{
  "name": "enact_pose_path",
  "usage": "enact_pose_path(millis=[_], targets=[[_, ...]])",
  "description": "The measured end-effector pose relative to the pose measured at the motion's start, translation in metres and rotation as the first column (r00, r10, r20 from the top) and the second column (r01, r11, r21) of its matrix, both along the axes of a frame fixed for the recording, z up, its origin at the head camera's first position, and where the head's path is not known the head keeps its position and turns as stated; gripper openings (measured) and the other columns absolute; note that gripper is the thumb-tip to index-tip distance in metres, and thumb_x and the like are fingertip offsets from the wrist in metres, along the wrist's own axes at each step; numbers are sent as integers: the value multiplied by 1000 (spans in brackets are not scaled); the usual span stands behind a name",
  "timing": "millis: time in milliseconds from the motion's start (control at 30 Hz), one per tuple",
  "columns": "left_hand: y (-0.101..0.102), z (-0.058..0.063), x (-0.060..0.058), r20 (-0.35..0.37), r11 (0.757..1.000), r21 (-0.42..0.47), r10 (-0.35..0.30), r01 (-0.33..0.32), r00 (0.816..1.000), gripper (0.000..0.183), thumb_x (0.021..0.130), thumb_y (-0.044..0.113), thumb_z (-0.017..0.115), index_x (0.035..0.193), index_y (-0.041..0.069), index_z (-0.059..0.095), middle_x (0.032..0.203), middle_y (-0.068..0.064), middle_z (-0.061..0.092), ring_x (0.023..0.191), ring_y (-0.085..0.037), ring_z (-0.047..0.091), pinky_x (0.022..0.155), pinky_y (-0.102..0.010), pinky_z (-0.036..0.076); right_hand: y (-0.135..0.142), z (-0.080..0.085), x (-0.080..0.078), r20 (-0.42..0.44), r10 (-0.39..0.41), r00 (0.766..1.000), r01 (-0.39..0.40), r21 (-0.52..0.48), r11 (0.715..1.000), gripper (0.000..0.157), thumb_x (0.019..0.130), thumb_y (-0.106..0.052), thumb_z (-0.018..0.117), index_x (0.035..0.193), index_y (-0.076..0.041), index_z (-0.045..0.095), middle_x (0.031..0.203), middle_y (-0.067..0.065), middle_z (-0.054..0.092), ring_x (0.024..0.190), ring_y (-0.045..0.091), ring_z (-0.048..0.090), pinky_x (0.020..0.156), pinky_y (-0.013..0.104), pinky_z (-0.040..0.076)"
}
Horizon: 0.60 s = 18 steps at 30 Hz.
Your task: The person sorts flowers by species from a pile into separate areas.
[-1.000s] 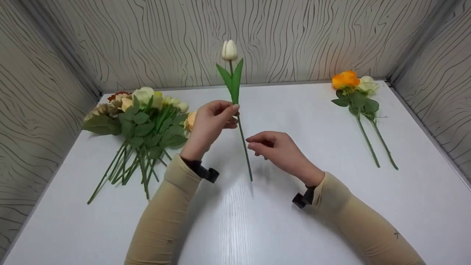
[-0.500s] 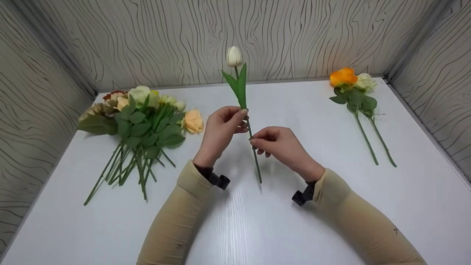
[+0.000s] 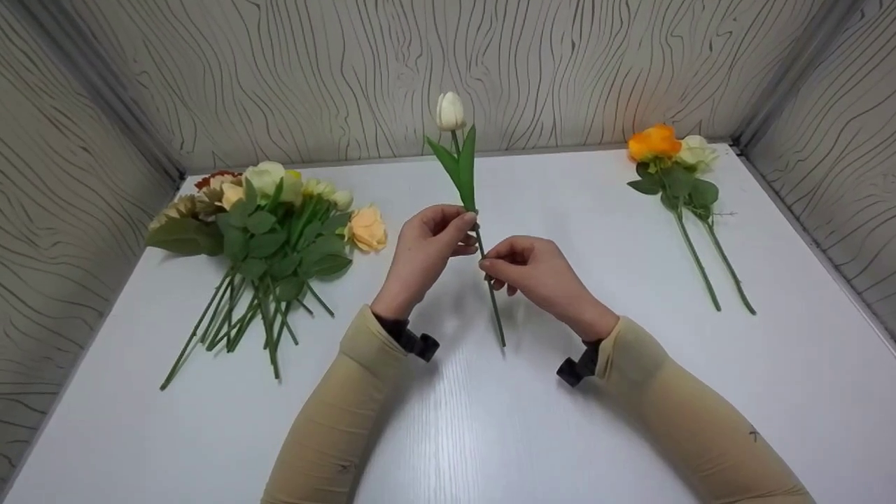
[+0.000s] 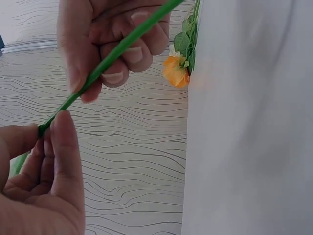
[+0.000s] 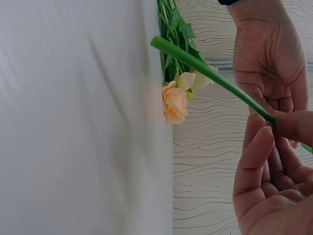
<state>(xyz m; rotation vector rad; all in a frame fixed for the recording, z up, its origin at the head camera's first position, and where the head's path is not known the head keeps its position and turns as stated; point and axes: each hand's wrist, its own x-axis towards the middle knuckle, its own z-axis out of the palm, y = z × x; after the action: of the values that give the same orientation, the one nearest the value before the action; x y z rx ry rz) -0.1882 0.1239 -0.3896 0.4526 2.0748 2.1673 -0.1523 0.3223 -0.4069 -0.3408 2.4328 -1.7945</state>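
A white tulip [image 3: 451,112] with two green leaves stands nearly upright between the hands, its stem slanting down to the right. My left hand [image 3: 430,245] pinches the stem just under the leaves. Lower down, my right hand [image 3: 535,273] pinches the same stem between thumb and index finger. In the left wrist view the green stem [image 4: 127,44] runs across both hands' fingertips. The cut end of the stem [image 5: 161,44] sticks out past the right fingers in the right wrist view, off the table surface.
A pile of mixed flowers [image 3: 273,241] lies at the left of the white table [image 3: 560,427], with a peach rose [image 3: 367,229] at its right side. An orange flower [image 3: 654,143] and a pale rose [image 3: 696,152] lie at the back right. Wood-patterned panels [image 3: 350,70] surround the table.
The right hand has come to the stem and taken a pinch on it. The left hand and tulip have shifted slightly right and lower in the view.
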Motion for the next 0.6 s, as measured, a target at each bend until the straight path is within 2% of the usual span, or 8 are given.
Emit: enact_pose_path(millis=[100,167,267,333,400,433,500,600], targets=[[1,1,2,-98,990,-137,19,-32,995,37,104,27,64,133,5,63,116,-8,67,100,-24,68,85,-33,59,13,0,-8,8,-17,1000,17,22,1000,26,97,-27,73,107,-3,73,91,13,70,82,34,63,68,30,57],[2,1,4,-202,960,-268,30,-85,979,43,104,30,63,141,8,59,122,-4,65,103,-18,66,86,-29,57,27,-1,-18,29,-39,999,38,58,998,31,98,-28,72,111,0,72,93,14,70,84,35,63,70,30,58],[4,1,8,-375,868,-462,-2,-184,927,46,105,30,61,146,11,55,127,-1,63,107,-12,63,89,-26,54,55,-1,-36,80,-98,992,85,153,985,33,99,-29,71,114,1,70,96,15,70,84,31,63,73,28,59],[6,1,11,-470,801,-550,-64,-236,880,45,105,29,61,146,12,56,130,-2,63,108,-12,63,89,-26,53,74,-2,-48,130,-153,980,120,230,966,33,100,-28,70,115,1,69,99,15,69,85,27,62,74,27,59],[8,1,14,-545,747,-605,-137,-275,827,43,105,27,62,144,11,58,130,-3,64,108,-14,64,88,-28,54,93,-3,-57,177,-204,963,144,303,942,33,101,-27,68,117,1,68,101,15,67,85,24,62,75,26,58],[9,0,15,-573,727,-623,-171,-289,802,42,105,27,62,143,11,58,130,-3,64,109,-14,64,87,-29,54,100,-3,-61,203,-227,953,151,332,931,33,101,-27,67,118,1,67,102,14,66,86,24,61,76,26,58],[11,-1,18,-596,699,-651,-229,-296,769,40,104,27,62,141,11,60,129,-3,65,110,-15,65,86,-30,54,113,-6,-66,249,-263,932,158,375,913,35,102,-28,67,120,1,65,102,13,65,86,23,61,76,25,57],[13,-3,20,-590,679,-682,-290,-272,754,39,104,27,62,140,11,62,128,-3,65,111,-16,64,88,-31,54,124,-9,-69,285,-290,914,162,399,902,37,102,-29,67,121,3,64,98,11,65,82,21,62,76,26,58]])
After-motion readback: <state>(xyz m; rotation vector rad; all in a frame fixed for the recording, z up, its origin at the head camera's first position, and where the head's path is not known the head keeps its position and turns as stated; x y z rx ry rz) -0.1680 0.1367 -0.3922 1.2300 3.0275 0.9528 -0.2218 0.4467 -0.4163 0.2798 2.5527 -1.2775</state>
